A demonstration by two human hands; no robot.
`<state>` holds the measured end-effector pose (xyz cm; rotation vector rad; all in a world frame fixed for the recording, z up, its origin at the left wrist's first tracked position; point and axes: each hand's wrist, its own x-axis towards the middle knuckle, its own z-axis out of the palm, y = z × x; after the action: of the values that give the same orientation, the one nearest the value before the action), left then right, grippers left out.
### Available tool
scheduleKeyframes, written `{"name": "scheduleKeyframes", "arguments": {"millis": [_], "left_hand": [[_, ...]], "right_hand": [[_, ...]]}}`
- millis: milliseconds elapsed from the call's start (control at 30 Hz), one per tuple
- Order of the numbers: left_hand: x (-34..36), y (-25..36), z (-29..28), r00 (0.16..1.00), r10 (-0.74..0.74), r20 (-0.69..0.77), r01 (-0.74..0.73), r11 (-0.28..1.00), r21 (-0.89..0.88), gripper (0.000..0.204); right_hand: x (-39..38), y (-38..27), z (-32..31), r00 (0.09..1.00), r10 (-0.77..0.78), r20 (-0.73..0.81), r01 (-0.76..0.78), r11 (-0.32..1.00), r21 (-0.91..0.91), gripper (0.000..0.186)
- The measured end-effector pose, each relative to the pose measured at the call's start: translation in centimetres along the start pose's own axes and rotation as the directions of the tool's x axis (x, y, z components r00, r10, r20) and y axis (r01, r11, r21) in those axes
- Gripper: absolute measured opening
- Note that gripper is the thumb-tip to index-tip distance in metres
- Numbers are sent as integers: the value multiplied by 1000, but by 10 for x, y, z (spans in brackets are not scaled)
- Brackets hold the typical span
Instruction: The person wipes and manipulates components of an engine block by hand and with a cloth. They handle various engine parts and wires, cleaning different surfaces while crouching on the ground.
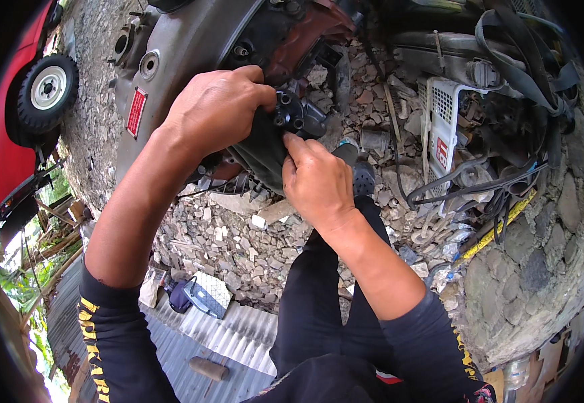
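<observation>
A large engine with a grey metal cover fills the top of the view. At its near side sits a black round part with several stubby ports. Below that part hangs a dark green-black cloth, drawn between my hands. My left hand is closed on the cloth's upper left, with its fingers curled beside the round part. On the other side my right hand pinches the cloth's edge just under the ports. My left fingertips are partly hidden behind the hand.
Loose stones cover the ground around my legs. At right, a white perforated crate lies among hoses, straps and metal parts beside a stone wall. A red vehicle stands at left. Corrugated sheets lie nearest me.
</observation>
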<state>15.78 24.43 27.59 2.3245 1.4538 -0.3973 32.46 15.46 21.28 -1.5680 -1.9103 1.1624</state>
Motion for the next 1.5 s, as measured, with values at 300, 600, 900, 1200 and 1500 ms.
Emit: {"name": "scheduleKeyframes", "arguments": {"millis": [300,600,900,1200,1500], "left_hand": [[11,5,-2,995,43,88,-51,995,92,17],[12,-8,-14,955,252,158,-268,960,85,13],[22,-11,-14,943,241,231,-260,964,57,12],[41,-12,-16,890,-133,435,246,945,-214,30],[58,-12,-11,819,-198,539,246,969,-17,31]], "right_hand": [[1,13,1,995,-68,-69,72,996,54,32],[14,2,-18,982,3,187,11,997,-76,34],[7,2,-30,941,-58,335,150,955,-256,46],[7,3,-27,938,-62,342,135,971,-195,48],[5,4,-25,967,-99,236,127,986,-107,43]]}}
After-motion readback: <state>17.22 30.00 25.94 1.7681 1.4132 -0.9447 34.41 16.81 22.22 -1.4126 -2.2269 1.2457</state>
